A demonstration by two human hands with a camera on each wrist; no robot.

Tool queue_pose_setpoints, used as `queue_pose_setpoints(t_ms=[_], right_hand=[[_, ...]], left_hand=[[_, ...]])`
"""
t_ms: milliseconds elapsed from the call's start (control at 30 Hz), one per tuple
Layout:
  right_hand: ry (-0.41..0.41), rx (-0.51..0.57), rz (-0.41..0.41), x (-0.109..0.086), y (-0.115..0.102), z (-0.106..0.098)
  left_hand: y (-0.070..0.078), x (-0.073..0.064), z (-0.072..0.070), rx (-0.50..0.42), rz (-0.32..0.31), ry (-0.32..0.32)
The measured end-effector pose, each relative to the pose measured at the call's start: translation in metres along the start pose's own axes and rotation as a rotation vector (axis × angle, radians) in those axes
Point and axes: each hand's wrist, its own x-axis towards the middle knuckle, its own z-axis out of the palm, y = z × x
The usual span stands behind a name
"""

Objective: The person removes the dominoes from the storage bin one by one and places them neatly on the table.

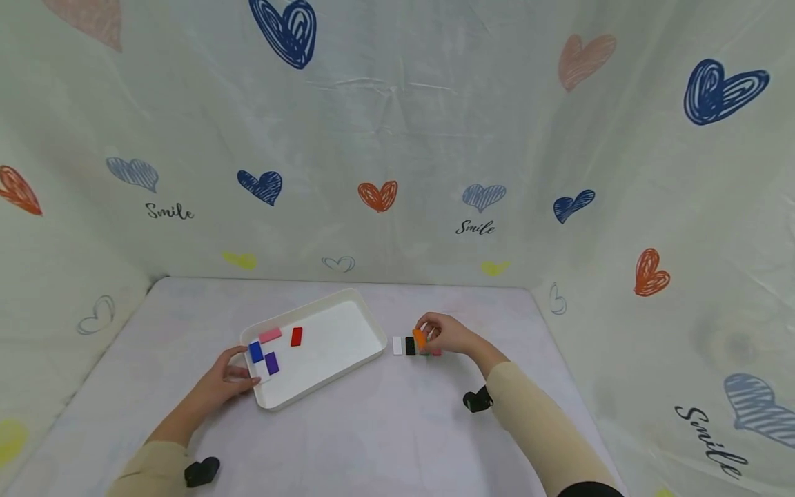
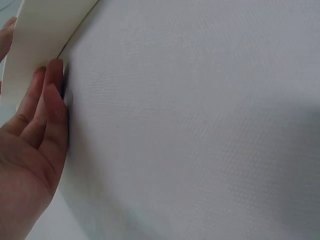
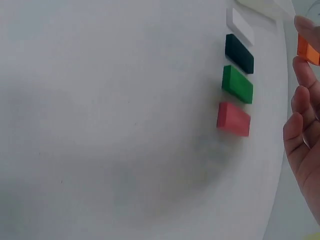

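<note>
My right hand [image 1: 448,334] pinches a small orange block [image 1: 419,338] between thumb and fingertips, above a row on the table. Along that row lie a white block [image 3: 240,26], a black block [image 3: 239,53], a green block [image 3: 237,84] and a pinkish-red block [image 3: 233,119]. The left hand [image 1: 223,378] holds the left end of a white tray [image 1: 329,379], with fingertips at its rim and others against its outer wall. Inside the tray's left part are a blue block [image 1: 257,352], a purple block [image 1: 272,363], a pink block [image 1: 270,335] and a red block [image 1: 297,336].
A white cloth covers the table [image 1: 373,442]. Behind and beside it hangs a pale curtain [image 1: 397,138] printed with hearts and words. The tray stands slanted, its right end close to the white block in the row.
</note>
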Motion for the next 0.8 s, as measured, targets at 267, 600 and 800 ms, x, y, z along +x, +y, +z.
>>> queue_pose_setpoints(t_ms=[267, 600, 800], right_hand=[[0.101, 0.045, 0.045, -0.013, 0.021, -0.009], [0.211, 0.065, 0.126, -0.018, 0.048, -0.007], [0.232, 0.081, 0.125, -0.020, 0.065, -0.007]], left_hand=[[-0.007, -0.004, 0.000, -0.100, 0.034, -0.103], [-0.015, -0.005, 0.007, -0.172, 0.083, -0.081], [-0.016, -0.009, 0.008, -0.185, 0.067, -0.049]])
